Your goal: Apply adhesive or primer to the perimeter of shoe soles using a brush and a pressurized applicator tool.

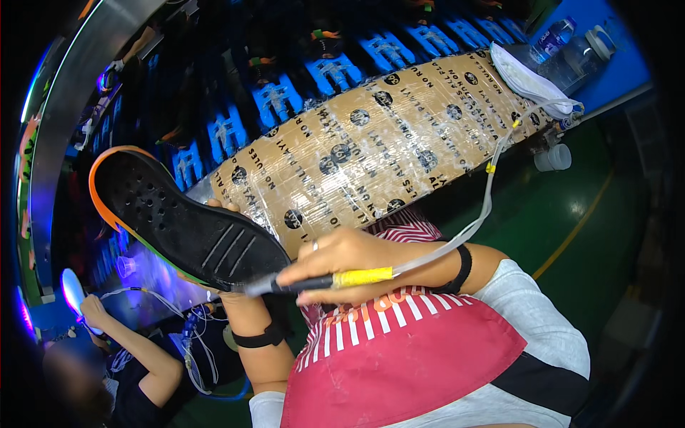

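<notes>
My left hand (pixel 230 287) holds a black shoe sole (pixel 182 220) with an orange and green rim, tilted up to the left with its inner face toward me; most of the hand is hidden behind the sole. My right hand (pixel 342 253) grips a pen-shaped tool (pixel 325 282) with a yellow band and a dark tip. The tip rests at the sole's near edge. A clear hose (pixel 487 196) runs from the tool's back end up to the right. Black bands circle both wrists.
A taped, cardboard-covered ledge (pixel 371 150) runs diagonally ahead, and beyond it a conveyor carries blue shoe holders (pixel 332 71). Two clear bottles (pixel 571 50) and a white cloth (pixel 528 82) lie at the top right. Another person's hand (pixel 96 310) works at the lower left. Green floor lies to the right.
</notes>
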The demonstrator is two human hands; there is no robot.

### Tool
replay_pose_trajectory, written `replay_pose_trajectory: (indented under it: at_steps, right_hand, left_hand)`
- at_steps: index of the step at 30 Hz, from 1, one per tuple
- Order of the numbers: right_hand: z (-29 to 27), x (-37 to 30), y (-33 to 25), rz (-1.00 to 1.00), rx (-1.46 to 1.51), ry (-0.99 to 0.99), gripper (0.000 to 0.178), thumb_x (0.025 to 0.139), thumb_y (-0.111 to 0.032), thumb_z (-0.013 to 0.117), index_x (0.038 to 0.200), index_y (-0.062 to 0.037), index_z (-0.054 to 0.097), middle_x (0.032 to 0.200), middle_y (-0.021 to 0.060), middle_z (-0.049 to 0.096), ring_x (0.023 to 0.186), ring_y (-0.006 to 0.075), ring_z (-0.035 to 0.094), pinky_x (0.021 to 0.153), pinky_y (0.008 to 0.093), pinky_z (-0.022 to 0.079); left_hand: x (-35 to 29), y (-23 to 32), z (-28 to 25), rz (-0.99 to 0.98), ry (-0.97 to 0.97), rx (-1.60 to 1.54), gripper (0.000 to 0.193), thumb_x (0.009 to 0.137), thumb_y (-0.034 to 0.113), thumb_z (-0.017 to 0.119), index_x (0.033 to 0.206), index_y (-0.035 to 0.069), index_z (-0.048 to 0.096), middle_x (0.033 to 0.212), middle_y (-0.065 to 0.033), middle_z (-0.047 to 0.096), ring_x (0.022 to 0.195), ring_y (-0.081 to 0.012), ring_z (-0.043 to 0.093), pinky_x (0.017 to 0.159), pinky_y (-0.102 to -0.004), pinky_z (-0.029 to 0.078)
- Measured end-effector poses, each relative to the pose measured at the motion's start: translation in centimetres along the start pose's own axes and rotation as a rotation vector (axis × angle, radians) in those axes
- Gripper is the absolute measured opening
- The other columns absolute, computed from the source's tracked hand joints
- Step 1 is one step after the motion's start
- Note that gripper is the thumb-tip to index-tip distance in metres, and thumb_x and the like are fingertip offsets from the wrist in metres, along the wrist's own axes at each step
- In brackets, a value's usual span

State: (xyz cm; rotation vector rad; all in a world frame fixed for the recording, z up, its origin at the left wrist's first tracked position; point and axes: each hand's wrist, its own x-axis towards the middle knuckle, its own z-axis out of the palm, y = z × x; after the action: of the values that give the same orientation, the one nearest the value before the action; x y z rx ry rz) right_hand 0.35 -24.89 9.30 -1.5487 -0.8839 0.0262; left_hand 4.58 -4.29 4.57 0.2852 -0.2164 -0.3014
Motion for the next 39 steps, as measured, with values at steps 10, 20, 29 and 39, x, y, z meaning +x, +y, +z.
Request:
replay_pose_trajectory:
  at_steps: [10, 20, 29, 39]
  right_hand:
    - [-0.6, -0.1, -0.4, -0.005, 0.012, -0.062, 0.028, 0.074, -0.015, 0.069, 0.099, -0.0057, 0.062, 0.073, 0.0095, 0.059, 0.06, 0.023, 0.057, 0.052, 0.0307, 0.046]
    - [-0.6, -0.5, 0.2, -0.11, -0.045, -0.223, 0.024, 0.075, -0.013, 0.066, 0.098, -0.0095, 0.062, 0.068, 0.0048, 0.054, 0.059, 0.0201, 0.056, 0.05, 0.0296, 0.045]
    - [-0.8, 0.0, -0.4, -0.025, -0.224, -0.487, 0.022, 0.072, -0.011, 0.063, 0.094, -0.0053, 0.063, 0.067, 0.0069, 0.054, 0.06, 0.0221, 0.057, 0.054, 0.031, 0.046]
    - [-1.0, 0.2, -1.0, 0.017, -0.158, -0.505, 0.033, 0.062, -0.003, 0.061, 0.095, -0.0023, 0.061, 0.069, 0.0086, 0.055, 0.064, 0.0236, 0.058, 0.056, 0.033, 0.047]
  left_hand:
    - [0.3, 2.6, 0.5, 0.005, 0.113, 0.306, 0.093, 0.064, 0.058, 0.064, 0.13, 0.0, 0.032, 0.119, -0.0258, 0.046, 0.104, -0.0404, 0.051, 0.088, -0.0516, 0.043]
    - [0.9, 3.3, 1.5, -0.172, 0.222, 0.546, 0.093, 0.068, 0.064, 0.053, 0.126, -0.006, 0.032, 0.112, -0.0282, 0.049, 0.094, -0.0395, 0.056, 0.079, -0.0451, 0.049]
    - [2.0, 2.8, 4.2, -0.605, 0.392, 0.422, 0.048, 0.081, 0.022, 0.043, 0.117, -0.01, 0.045, 0.103, -0.0215, 0.059, 0.085, -0.0256, 0.062, 0.077, -0.0322, 0.051]
    - [4.2, 2.4, 5.0, -0.918, 0.416, 0.689, 0.037, 0.077, 0.021, 0.059, 0.103, -0.005, 0.058, 0.091, -0.0152, 0.064, 0.076, -0.0185, 0.063, 0.071, -0.0273, 0.051]
